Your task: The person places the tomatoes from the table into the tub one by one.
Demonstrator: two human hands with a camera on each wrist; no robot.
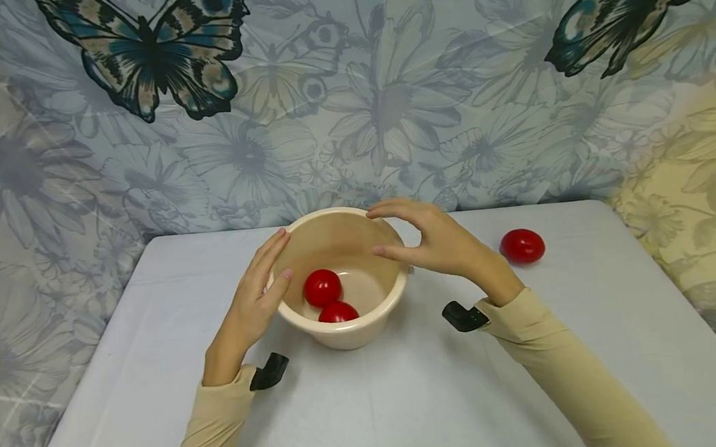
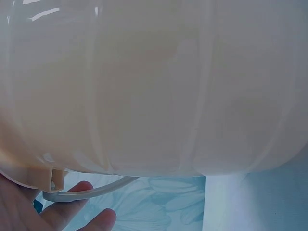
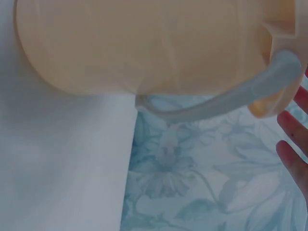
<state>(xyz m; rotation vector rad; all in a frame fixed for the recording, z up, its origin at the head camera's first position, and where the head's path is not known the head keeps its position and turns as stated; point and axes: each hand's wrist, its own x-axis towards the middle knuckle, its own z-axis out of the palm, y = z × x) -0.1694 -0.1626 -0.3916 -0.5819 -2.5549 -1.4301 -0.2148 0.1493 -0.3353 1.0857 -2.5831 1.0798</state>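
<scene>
A cream plastic bowl [image 1: 346, 335] stands on the white table [image 1: 405, 398], with two red balls [image 1: 321, 287] [image 1: 337, 312] lying inside it. My left hand [image 1: 280, 255] lies against the bowl's left rim with its fingers straight. My right hand [image 1: 378, 232] hovers at the right rim, fingers and thumb spread in a loose arc and gripping nothing. The left wrist view is filled by the bowl's wall [image 2: 154, 86], with my fingertips [image 2: 72, 197] below it by the thin handle [image 2: 96, 190]. The right wrist view shows the bowl [image 3: 144, 43], its handle [image 3: 226, 103] and straight fingers [image 3: 293, 144] apart from it.
A third red ball [image 1: 522, 245] lies on the table to the right of the bowl, past my right wrist. A floral cloth with butterflies [image 1: 350, 101] hangs behind the table and on both sides.
</scene>
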